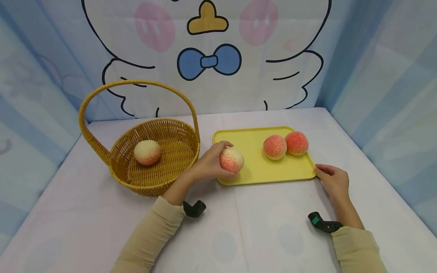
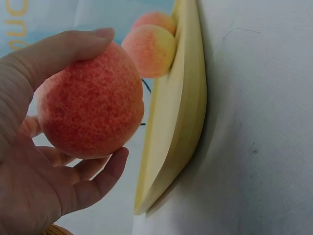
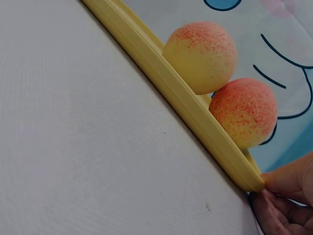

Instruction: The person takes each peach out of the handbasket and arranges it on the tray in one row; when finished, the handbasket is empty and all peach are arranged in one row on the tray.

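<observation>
Working between a wicker basket (image 1: 174, 156) at left and a yellow tray (image 1: 246, 151); pinching the tray's near right corner with the right hand (image 1: 334, 182); gripping with the left hand (image 1: 209, 163) a peach (image 1: 232, 160) at the tray's left end; seemingly transferring it basketward, probably needing clearance over the rim.

basket (image 1: 177, 153) left of tray (image 1: 252, 165) | one peach (image 1: 147, 152) in basket | two peaches (image 1: 274, 147) on tray, right half
</observation>
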Tool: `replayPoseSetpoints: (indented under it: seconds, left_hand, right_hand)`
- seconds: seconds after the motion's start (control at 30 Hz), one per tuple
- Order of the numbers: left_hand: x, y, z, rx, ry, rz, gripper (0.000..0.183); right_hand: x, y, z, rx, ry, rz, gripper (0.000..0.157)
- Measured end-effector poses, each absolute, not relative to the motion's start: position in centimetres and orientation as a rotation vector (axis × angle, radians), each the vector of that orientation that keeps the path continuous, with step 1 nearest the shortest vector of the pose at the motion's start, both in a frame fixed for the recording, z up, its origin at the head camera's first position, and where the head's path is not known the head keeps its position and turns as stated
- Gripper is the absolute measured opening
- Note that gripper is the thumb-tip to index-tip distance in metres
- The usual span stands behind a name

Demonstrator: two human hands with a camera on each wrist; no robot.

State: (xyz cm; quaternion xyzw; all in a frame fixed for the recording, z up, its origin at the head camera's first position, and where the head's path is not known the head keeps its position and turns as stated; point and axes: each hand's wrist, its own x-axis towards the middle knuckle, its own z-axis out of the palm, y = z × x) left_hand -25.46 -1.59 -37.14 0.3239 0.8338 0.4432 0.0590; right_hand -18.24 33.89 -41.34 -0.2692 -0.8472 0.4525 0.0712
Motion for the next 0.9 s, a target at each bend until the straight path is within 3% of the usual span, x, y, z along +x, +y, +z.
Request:
replayPoseSetpoints:
  seconds: [0.57,0.9]
  left_hand:
    - [-24.91,-1.37,-37.16,0.835,2.658,1.016,0.07]
    - [-24.79,-0.62,-37.93,0.767,2.665,1.068,0.081]
  right_hand:
    - [-18.21,33.69,-40.98,-0.81,-2.514,1.397,0.041]
    - [-18.35,33.64,-41.18,-0.811,-2.513,1.387,0.041]
